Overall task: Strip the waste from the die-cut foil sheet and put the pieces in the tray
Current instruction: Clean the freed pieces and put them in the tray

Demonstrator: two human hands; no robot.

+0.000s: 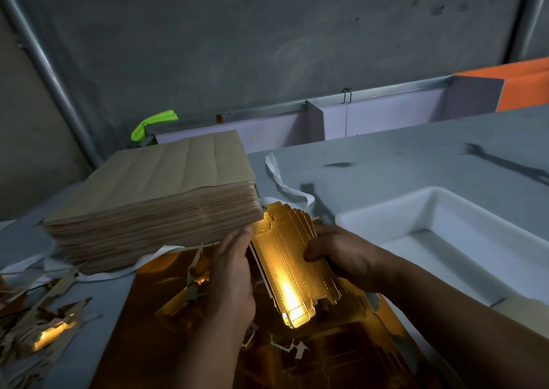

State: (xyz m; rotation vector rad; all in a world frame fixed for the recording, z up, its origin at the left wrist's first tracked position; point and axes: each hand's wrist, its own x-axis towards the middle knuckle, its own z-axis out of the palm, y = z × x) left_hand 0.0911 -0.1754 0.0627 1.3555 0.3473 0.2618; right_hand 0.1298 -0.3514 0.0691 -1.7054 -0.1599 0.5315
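Observation:
A small stack of gold die-cut foil pieces (285,266) is held between both hands at the centre of the view. My left hand (231,278) presses flat against the stack's left edge. My right hand (335,255) grips its right edge, thumb on top. Under the hands lies a gold foil sheet (166,323) with cut outlines and torn gaps. The white tray (386,219) stands to the right, and the part of its inside in view holds nothing.
A tall stack of brown-backed sheets (154,189) stands to the left, close to my left hand. Strips of stripped waste (38,314) lie heaped at the lower left. White paper strips (282,180) trail across the grey table (401,156).

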